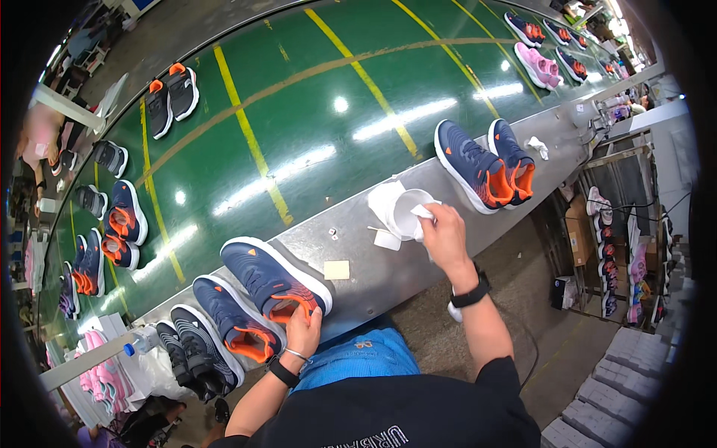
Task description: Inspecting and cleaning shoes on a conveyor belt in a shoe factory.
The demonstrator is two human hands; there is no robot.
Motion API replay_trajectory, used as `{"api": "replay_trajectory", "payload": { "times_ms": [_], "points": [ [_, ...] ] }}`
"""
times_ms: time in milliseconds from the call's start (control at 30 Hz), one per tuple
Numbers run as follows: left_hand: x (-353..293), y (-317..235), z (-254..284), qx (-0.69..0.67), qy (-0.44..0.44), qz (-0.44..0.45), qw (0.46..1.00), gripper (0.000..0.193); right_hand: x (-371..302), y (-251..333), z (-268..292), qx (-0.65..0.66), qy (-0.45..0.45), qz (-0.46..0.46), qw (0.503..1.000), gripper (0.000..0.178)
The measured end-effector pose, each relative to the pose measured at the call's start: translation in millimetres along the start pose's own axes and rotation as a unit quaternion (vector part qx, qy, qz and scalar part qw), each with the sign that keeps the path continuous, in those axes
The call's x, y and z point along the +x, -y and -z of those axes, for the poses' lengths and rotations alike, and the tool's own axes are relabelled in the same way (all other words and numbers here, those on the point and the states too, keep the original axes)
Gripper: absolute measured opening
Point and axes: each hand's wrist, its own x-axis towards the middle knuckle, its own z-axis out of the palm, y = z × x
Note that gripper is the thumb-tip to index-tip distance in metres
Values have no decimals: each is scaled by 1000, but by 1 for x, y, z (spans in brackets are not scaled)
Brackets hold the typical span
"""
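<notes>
My left hand (303,333) is closed on the heel of a navy sneaker (263,270) with orange lining and a white sole, which rests on the metal ledge. Close beside it lies a second navy sneaker (224,308) of the same look. My right hand (446,236) pinches a piece of white cloth or tissue (422,212) at the mouth of a white cup (403,218). White crumpled material (384,197) lies against the cup's far side. Between my hands, a small cream-coloured pad (337,269) lies on the ledge.
A green conveyor belt (299,119) with yellow lines runs beyond the metal ledge (358,299). Another navy pair (472,160) stands to the right on the ledge, striped dark shoes (200,340) to the left. More shoes sit along the belt. Shelves with shoes (609,254) and stacked boxes (612,388) are at right.
</notes>
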Motion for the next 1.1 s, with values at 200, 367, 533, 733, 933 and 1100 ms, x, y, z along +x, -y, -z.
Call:
{"api": "replay_trajectory", "payload": {
  "times_ms": [200,367,533,733,933,1100],
  "points": [
    [1,-9,2,31,20,17,999,27,23,-21,-39,-236,130,46,962,17],
    [-4,1,2,42,-14,-35,998,27,15,-7,-18,-124,94,6,988,17],
    [-2,6,1,17,-23,-16,999,28,5,-18,-6,45,10,5,999,11],
    [5,8,1,-37,9,-14,999,26,-67,53,-15,455,112,-147,871,15],
    [2,8,-7,-53,-16,1,998,23,-134,88,-130,364,130,-125,914,12],
    [2,4,-6,-30,-24,15,999,21,-142,91,-133,336,91,-71,935,13]
  ]
}}
